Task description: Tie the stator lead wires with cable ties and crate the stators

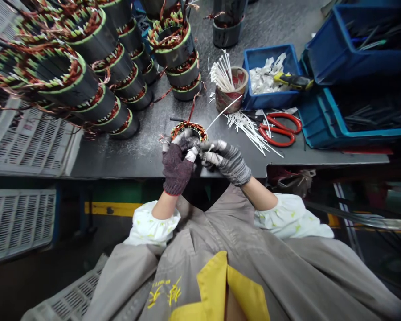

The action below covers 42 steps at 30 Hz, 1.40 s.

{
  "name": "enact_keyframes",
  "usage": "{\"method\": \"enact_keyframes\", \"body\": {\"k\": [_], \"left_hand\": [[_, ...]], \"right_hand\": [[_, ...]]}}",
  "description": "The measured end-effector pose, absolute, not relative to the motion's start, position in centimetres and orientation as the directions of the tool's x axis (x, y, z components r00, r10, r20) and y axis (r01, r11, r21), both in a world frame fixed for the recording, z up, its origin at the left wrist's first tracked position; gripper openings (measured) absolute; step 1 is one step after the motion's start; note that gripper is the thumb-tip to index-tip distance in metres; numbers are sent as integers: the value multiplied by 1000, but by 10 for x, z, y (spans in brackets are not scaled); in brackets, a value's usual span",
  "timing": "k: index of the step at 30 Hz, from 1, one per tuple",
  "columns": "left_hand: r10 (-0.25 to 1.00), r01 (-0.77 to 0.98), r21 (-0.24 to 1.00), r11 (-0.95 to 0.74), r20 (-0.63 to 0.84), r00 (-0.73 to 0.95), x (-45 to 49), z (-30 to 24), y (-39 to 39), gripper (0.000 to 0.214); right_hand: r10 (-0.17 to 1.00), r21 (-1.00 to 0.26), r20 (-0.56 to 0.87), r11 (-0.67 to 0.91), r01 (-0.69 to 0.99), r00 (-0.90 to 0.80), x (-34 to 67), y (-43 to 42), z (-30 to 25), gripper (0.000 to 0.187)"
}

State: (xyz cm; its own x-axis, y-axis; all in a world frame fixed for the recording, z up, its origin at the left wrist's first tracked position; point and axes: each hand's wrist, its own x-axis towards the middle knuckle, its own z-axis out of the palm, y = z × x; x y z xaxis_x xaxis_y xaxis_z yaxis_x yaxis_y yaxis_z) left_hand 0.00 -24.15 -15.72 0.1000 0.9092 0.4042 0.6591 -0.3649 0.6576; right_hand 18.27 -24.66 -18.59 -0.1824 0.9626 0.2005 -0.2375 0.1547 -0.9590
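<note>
Head view is showing unreadable yellow stitching (162, 292) lower centre, while left hand (177, 167) and right hand (229, 162) are pinching a cable tie (222, 113) tight at the stator (189, 130).

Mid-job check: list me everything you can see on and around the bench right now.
Coil in hand: one, copper and green, bench front edge.
Stacked coils: many, black with green rims, bench left and centre back.
Cup of ties: one, red-brown, ties white, beside the small bin.
Loose ties: a scatter, white, right of the coil in hand.
Scissors: one, red handles, among the loose ties.
Bins: three, blue, bench right; the small one holds white bits and a yellow-handled tool.
Crates: several, white, left of the bench.
Bench: one, dark.
Left hand: maroon glove, on the coil's near rim.
Right hand: grey glove, fingers curled beside the left.
</note>
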Motion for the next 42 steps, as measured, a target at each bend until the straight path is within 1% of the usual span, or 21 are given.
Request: {"method": "enact_keyframes", "body": {"k": [2,4,7,11,14,18,22,25,27,31,34,36,38,40,42], "left_hand": [[869,705,589,-396,487,81,5,-159,-242,23],[821,740,500,-449,558,121,8,-160,-242,23],[787,780,403,-478,592,176,7,-160,-241,22],[782,802,327,-500,568,255,4,-157,-244,25],[782,782,325,-531,544,305,1,-155,-247,27],[785,774,345,-531,544,296,-1,-156,-247,28],[779,766,343,-544,546,308,-1,-159,-246,30],[800,772,363,-522,521,297,0,-160,-245,30],[803,784,349,-513,518,295,1,-160,-246,30],[786,801,304,-516,540,301,1,-160,-247,31],[801,794,321,-516,508,316,0,-157,-249,31],[803,775,341,-533,493,335,-1,-156,-249,30],[799,766,343,-544,490,348,-2,-155,-248,28],[794,765,337,-549,495,352,-2,-156,-247,28],[802,771,336,-541,483,352,-1,-156,-247,29]], "right_hand": [[991,-950,53,11,-313,-126,178,-246,-183,51],[994,-946,-19,-51,-319,-104,177,-246,-179,55],[995,-972,-30,-52,-230,-97,178,-247,-174,51],[994,-998,20,14,-57,-107,180,-241,-173,46],[992,-996,76,79,34,-101,183,-235,-174,46],[989,-991,132,134,28,-72,189,-239,-173,44],[989,-992,115,118,33,-92,189,-242,-169,45],[991,-994,105,108,33,-83,188,-241,-168,45],[992,-994,106,108,26,-70,189,-239,-168,45],[987,-993,101,109,53,-128,189,-236,-172,44],[982,-980,131,149,134,-135,190,-235,-175,40],[968,-941,209,237,241,-137,193,-234,-176,34],[938,-873,301,343,346,-170,196,-233,-176,31],[908,-814,353,417,404,-225,199,-231,-175,33],[894,-782,361,445,435,-265,199,-231,-173,38]]}}
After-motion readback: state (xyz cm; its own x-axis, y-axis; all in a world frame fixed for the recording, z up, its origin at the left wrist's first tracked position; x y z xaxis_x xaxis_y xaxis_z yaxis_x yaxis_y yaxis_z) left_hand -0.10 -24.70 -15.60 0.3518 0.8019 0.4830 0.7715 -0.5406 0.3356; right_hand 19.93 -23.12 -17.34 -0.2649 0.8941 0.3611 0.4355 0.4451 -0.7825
